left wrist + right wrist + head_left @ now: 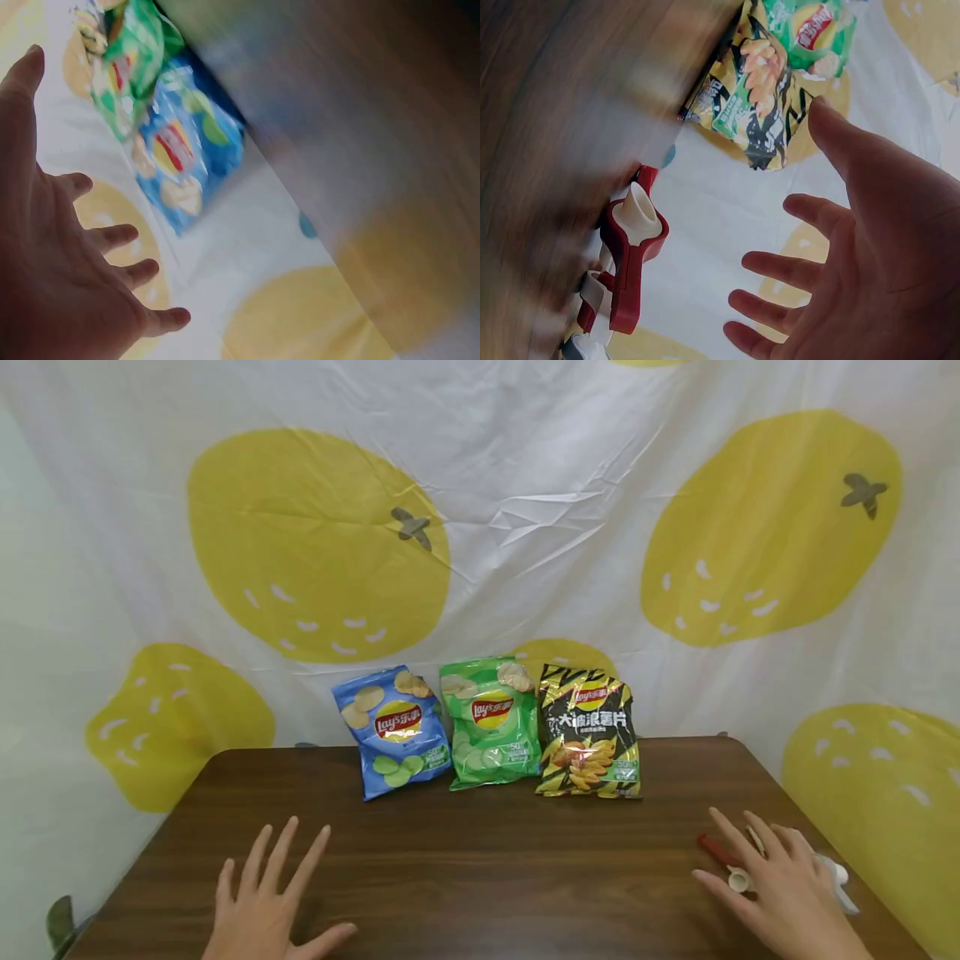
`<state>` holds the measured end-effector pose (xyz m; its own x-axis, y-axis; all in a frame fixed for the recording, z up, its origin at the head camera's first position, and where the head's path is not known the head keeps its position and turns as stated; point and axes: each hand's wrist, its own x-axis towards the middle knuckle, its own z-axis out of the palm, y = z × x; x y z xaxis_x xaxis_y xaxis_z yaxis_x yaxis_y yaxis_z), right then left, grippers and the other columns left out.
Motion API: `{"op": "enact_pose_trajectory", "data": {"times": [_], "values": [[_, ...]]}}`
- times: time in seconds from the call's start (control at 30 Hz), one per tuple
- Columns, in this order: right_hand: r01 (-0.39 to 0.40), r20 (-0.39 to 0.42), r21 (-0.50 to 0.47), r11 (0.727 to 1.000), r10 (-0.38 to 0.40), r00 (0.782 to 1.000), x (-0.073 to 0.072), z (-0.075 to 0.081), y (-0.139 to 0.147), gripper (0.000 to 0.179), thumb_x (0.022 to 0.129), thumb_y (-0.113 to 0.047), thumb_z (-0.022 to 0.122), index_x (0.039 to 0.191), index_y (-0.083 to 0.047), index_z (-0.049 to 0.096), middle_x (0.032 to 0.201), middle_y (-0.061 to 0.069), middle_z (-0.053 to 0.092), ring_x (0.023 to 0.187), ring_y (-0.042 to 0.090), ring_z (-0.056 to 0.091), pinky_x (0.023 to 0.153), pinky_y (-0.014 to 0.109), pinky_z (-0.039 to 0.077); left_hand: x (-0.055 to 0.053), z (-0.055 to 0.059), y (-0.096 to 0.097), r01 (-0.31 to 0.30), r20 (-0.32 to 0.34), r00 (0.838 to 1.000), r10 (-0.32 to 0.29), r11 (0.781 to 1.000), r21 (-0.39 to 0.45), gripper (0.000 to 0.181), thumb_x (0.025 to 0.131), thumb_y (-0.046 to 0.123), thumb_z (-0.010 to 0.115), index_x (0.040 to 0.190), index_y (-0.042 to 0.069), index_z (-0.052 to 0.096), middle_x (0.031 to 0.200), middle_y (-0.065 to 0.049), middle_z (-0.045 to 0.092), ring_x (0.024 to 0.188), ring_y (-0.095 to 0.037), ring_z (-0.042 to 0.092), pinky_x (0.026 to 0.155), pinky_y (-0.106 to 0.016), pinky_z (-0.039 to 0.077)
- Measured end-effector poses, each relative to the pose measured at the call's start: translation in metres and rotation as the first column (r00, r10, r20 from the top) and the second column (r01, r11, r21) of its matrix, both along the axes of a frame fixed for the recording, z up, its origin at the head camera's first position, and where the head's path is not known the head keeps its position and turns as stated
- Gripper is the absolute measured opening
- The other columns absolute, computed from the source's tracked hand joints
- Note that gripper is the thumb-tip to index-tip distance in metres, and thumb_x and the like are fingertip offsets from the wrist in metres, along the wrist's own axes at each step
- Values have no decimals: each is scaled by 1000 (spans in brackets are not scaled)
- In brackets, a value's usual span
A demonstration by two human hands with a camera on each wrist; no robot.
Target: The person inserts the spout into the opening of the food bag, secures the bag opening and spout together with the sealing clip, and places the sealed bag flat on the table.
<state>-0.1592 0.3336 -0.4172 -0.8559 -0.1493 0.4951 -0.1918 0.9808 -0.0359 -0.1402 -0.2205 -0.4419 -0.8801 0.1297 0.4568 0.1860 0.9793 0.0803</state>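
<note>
My left hand (pixel 258 906) hovers over the near left of the table with fingers spread, holding nothing. On the right, my other hand (pixel 795 893) has its fingers apart and is likewise without a grip on anything. Beneath and beside it lies a red clip with a white pouring spout (pixel 636 214), partly hidden by the fingers in the head view. Three bags of potato chips stand in a row at the table's back: a blue bag (pixel 397 731), a green bag (pixel 491 727) in the middle, and a black and yellow bag (pixel 588 735) on the right.
The dark brown wooden table (pixel 480 877) has rounded back corners. Directly behind the bags hangs a white cloth (pixel 525 527) printed with yellow fruit. More white pieces (pixel 840 875) lie close to the red clip, near the table's right edge.
</note>
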Motion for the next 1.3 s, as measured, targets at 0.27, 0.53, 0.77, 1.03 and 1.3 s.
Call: {"op": "enact_pose_trajectory", "data": {"times": [0.27, 0.53, 0.77, 1.03, 1.3], "values": [[-71, 63, -15, 997, 72, 995, -3, 4, 1, 67, 78, -51, 60, 133, -18, 42, 107, 20, 60, 102, 47, 48, 85, 51, 27, 3, 7, 24, 137, 131, 982, -138, 990, 15, 91, 65, 77, 49, 141, 41, 13, 148, 1, 16, 130, -30, 19, 94, -62, 14], [-33, 120, -9, 999, 33, 992, -7, 6, 7, 56, 81, -52, 55, 121, -13, 50, 108, 19, 59, 94, 46, 50, 72, 58, 38, -6, 10, 41, 230, 153, 961, -231, 973, 27, 87, 68, 74, 50, 141, 41, 15, 143, -1, 29, 124, -25, 30, 92, -60, 21], [-100, 86, -52, 994, 104, 991, -26, 3, -1, 50, 83, -44, 57, 117, -8, 52, 101, 13, 62, 91, 36, 54, 73, 52, 40, -16, 12, 58, 346, 148, 926, -348, 937, 34, 76, 76, 67, 50, 140, 35, 24, 137, -4, 38, 116, -22, 41, 89, -54, 32], [-171, 116, -160, 972, 190, 975, -64, 1, -16, 49, 86, -40, 55, 119, -4, 50, 104, 16, 61, 95, 35, 56, 79, 51, 42, -37, 22, 86, 426, 211, 873, -439, 898, 106, 64, 83, 65, 37, 135, 29, 36, 132, -3, 42, 118, -22, 41, 89, -53, 35], [-124, 233, -285, 951, 194, 953, -92, -2, -31, 71, 87, -51, 46, 135, -1, 30, 122, 26, 49, 111, 42, 45, 87, 56, 36, -69, 18, 130, 522, 155, 838, -524, 851, 57, 59, 87, 60, 35, 131, 21, 40, 125, -1, 45, 110, -18, 46, 83, -45, 40]]}}
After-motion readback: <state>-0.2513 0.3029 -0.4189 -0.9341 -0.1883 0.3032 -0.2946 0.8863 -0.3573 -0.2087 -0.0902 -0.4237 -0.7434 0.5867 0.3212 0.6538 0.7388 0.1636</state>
